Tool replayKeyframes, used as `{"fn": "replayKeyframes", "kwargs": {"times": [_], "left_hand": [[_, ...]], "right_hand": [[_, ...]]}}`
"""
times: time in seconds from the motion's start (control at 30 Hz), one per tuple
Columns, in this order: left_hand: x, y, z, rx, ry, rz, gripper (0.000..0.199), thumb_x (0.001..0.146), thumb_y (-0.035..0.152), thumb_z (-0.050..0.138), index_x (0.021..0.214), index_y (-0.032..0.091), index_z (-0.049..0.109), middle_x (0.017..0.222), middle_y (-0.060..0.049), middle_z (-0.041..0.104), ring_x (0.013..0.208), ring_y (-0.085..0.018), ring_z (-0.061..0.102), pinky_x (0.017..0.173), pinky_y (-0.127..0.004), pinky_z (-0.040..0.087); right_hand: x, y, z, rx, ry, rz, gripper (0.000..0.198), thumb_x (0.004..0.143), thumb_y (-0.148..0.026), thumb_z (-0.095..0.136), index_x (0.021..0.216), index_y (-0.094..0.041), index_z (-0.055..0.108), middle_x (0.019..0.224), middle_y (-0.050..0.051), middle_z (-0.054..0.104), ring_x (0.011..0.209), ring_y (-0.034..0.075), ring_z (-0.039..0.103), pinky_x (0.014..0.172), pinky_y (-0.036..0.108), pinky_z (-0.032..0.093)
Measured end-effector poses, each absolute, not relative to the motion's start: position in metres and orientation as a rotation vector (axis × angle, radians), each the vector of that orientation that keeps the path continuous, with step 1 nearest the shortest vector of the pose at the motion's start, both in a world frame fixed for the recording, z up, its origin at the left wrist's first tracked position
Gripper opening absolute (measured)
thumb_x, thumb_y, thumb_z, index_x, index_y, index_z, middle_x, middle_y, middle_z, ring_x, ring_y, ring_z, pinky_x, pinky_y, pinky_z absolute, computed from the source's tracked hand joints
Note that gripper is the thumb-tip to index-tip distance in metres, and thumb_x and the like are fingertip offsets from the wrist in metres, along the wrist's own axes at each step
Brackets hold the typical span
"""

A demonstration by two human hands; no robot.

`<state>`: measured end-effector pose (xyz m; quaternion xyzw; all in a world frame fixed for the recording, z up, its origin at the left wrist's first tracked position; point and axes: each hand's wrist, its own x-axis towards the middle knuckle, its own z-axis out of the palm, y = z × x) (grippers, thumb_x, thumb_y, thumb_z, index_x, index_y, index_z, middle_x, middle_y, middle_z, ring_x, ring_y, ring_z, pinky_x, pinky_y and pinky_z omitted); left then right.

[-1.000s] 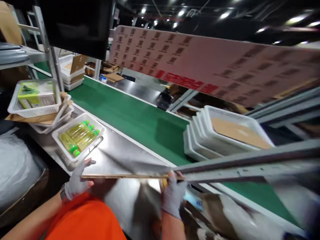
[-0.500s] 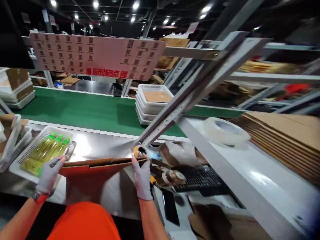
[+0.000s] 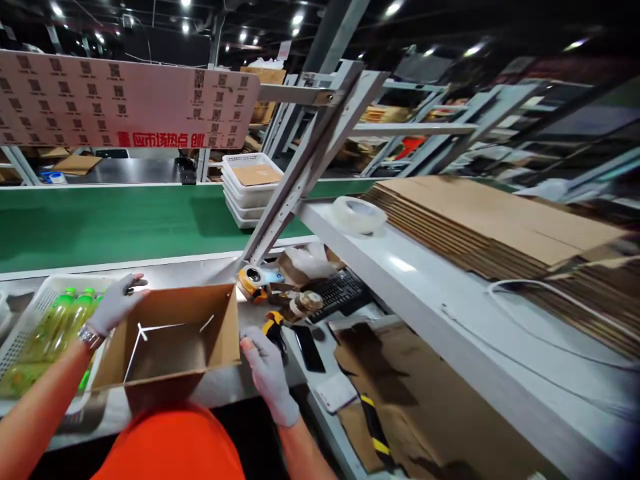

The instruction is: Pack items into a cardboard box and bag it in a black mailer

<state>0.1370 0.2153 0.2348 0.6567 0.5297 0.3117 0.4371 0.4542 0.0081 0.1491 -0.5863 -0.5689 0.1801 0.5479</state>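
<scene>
Head view: an open cardboard box (image 3: 170,337) sits on the steel tabletop (image 3: 200,277), mouth facing up toward the person, long axis running left to right. The gloved left hand (image 3: 116,303) grips its far left corner, fingers curled over the edge. The right hand (image 3: 267,370) (also gloved) presses loosely open fingers against the box's right wall, forearm angled inward.

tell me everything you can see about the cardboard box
The box is plain brown corrugated cardboard, opened up into shape and empty, its open top facing the camera. It sits on the steel table beside a white basket of green bottles. The left hand grips its far left corner; the right hand touches its right side.
</scene>
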Motion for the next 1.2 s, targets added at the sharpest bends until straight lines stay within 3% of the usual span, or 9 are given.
{"fn": "replayKeyframes", "kwargs": {"times": [0.1, 0.17, 0.23, 0.4, 0.57, 0.73, 0.87, 1.03, 1.2], "left_hand": [[0.141, 0.237, 0.232, 1.667, 1.325, 0.597, 0.107, 0.077, 0.066, 0.080, 0.160, 0.004, 0.054, 0.149, -0.028, 0.073, 0.135, -0.041, 0.073, 0.116, -0.052, 0.055], [0.149, 0.242, 0.231, 1.676, 1.336, 0.534, 0.098, 0.080, 0.062, 0.083, 0.157, 0.008, 0.056, 0.153, -0.029, 0.070, 0.135, -0.042, 0.073, 0.115, -0.051, 0.055], [0.157, 0.243, 0.234, 1.732, 1.366, 0.508, 0.090, 0.081, 0.060, 0.087, 0.149, 0.008, 0.061, 0.157, -0.031, 0.066, 0.138, -0.045, 0.070, 0.118, -0.053, 0.052], [0.146, 0.232, 0.253, 1.929, 1.613, 0.379, 0.088, 0.087, 0.070, 0.080, 0.142, 0.004, 0.063, 0.162, -0.037, 0.058, 0.151, -0.052, 0.059, 0.123, -0.055, 0.045], [0.105, 0.159, 0.269, 2.032, 1.586, 0.133, 0.071, 0.092, 0.084, 0.060, 0.121, 0.022, 0.077, 0.107, -0.016, 0.084, 0.112, -0.044, 0.080, 0.103, -0.048, 0.057], [0.116, 0.098, 0.247, 1.950, 1.357, 0.310, 0.085, 0.054, 0.075, 0.100, 0.119, 0.024, 0.080, 0.139, -0.019, 0.076, 0.146, -0.051, 0.062, 0.126, -0.053, 0.047], [0.139, 0.104, 0.222, 1.986, 1.207, 0.292, 0.092, 0.020, 0.074, 0.106, 0.090, 0.023, 0.076, 0.147, -0.024, 0.069, 0.154, -0.064, 0.047, 0.132, -0.066, 0.036], [0.169, 0.139, 0.223, 2.060, 1.373, 0.050, 0.068, 0.036, 0.068, 0.107, 0.056, 0.024, 0.059, 0.089, -0.018, 0.075, 0.115, -0.060, 0.071, 0.114, -0.068, 0.048], [0.188, 0.153, 0.211, 2.171, 1.523, -0.009, 0.074, 0.051, 0.055, 0.111, 0.105, 0.012, 0.083, 0.097, -0.022, 0.078, 0.107, -0.056, 0.075, 0.103, -0.062, 0.055]], "right_hand": [[0.469, 0.016, 0.163, -1.261, -1.595, 0.016, 0.008, 0.104, -0.025, 0.061, 0.099, -0.023, 0.067, 0.107, 0.008, 0.071, 0.102, 0.023, 0.070, 0.094, 0.040, 0.061], [0.472, 0.030, 0.174, -1.156, -1.820, -0.173, 0.021, 0.099, -0.021, 0.059, 0.117, -0.022, 0.069, 0.125, 0.012, 0.072, 0.122, 0.028, 0.067, 0.118, 0.056, 0.053], [0.468, 0.047, 0.182, -1.087, -2.105, -0.165, 0.022, 0.096, -0.022, 0.053, 0.105, -0.022, 0.073, 0.110, 0.011, 0.075, 0.112, 0.028, 0.067, 0.124, 0.062, 0.046], [0.429, 0.084, 0.182, -1.158, -2.871, 0.153, 0.028, 0.089, -0.034, 0.060, 0.078, -0.020, 0.082, 0.071, 0.011, 0.073, 0.070, 0.025, 0.057, 0.081, 0.046, 0.051], [0.405, 0.094, 0.178, -1.340, -2.998, 0.324, 0.040, 0.093, -0.036, 0.058, 0.096, -0.015, 0.092, 0.077, 0.015, 0.082, 0.065, 0.025, 0.064, 0.070, 0.040, 0.040], [0.406, 0.094, 0.179, -1.337, -3.024, 0.386, 0.040, 0.090, -0.038, 0.061, 0.097, -0.014, 0.092, 0.082, 0.017, 0.083, 0.064, 0.025, 0.064, 0.067, 0.038, 0.037], [0.416, 0.099, 0.175, -1.196, -2.791, 0.676, 0.026, 0.086, -0.032, 0.063, 0.079, -0.016, 0.083, 0.073, 0.010, 0.076, 0.067, 0.021, 0.058, 0.069, 0.036, 0.038], [0.441, 0.115, 0.169, -0.819, -1.760, 1.371, 0.034, 0.099, -0.047, 0.053, 0.090, -0.021, 0.073, 0.092, 0.007, 0.074, 0.087, 0.023, 0.066, 0.088, 0.037, 0.054], [0.449, 0.111, 0.168, -0.752, -1.378, 1.457, 0.046, 0.096, -0.064, 0.058, 0.092, -0.022, 0.075, 0.095, 0.010, 0.078, 0.101, 0.031, 0.074, 0.109, 0.050, 0.058]]}}
